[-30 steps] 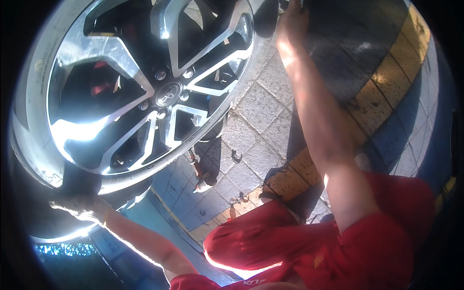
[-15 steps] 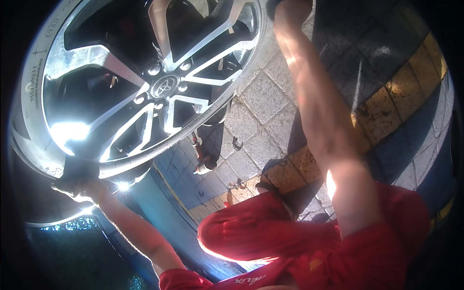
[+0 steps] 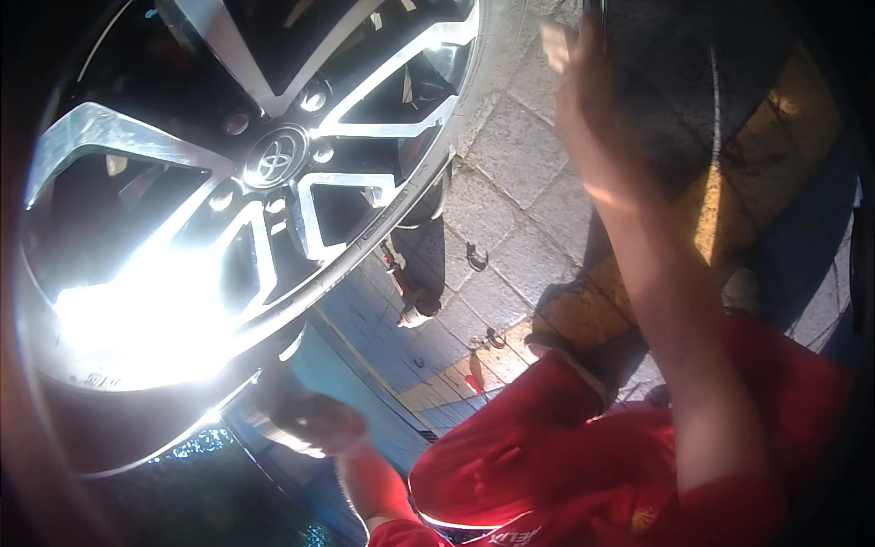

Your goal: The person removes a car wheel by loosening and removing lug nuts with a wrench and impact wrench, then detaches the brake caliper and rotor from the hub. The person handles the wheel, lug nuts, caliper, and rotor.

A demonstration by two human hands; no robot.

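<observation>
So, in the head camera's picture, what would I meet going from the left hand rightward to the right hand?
Left hand → red and pale tool → upper dark curved piece → right hand.

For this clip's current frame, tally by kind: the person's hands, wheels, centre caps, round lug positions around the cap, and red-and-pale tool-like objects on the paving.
Hands: 2 (left hand, right hand)
Wheel: 1
Centre cap: 1
Lug positions: 5
Tool-like object: 1
Total: 10
</observation>
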